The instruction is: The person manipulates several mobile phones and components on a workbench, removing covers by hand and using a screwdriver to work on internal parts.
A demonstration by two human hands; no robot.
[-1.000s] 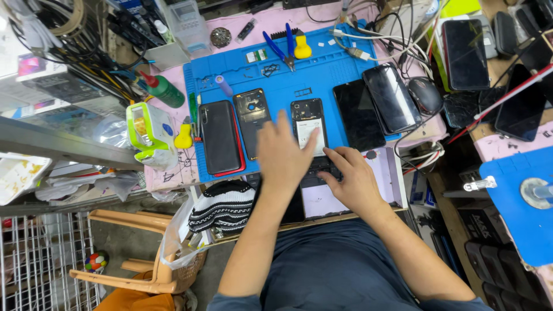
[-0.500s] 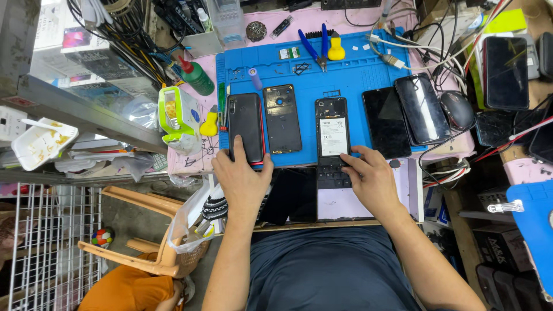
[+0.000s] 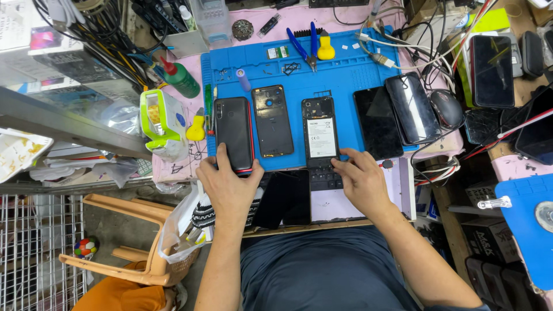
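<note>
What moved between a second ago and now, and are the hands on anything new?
The left hand swung left off the open phone and now grips the black phone with the red edge. The right hand stayed at the open phone's lower end. The other phones kept their places on the blue mat.

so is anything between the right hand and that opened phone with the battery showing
Nothing visible. The right hand has its fingertips at the bottom edge of the opened phone on the blue mat. The left hand grips the black phone with the red edge.
</note>
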